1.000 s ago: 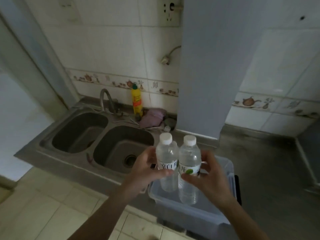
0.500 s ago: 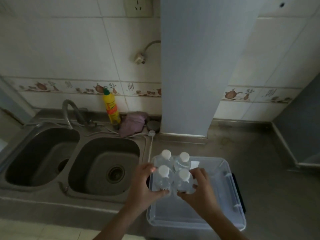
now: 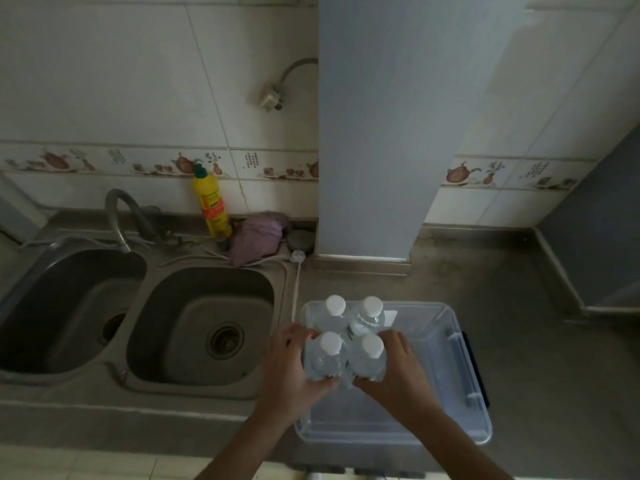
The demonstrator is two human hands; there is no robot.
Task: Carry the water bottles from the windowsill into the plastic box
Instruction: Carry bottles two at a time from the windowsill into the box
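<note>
Left hand wraps the near-left bottle, right hand wraps the near-right bottle, fingers curled round the bodies below the white caps, so both stay upright for lowering straight down. The two held bottles are side by side and touching, over the left end of the clear box, just in front of two far bottles already standing at the box's back-left corner. Whether the held pair has reached the box floor can't be told; they look low, inside the rim. Packing them tight against the far pair likely keeps a neat block and leaves the right part of the box free. Box sits on the counter beside the sink; yellow soap bottle and purple cloth behind the sink. Windowsill not in view.
</note>
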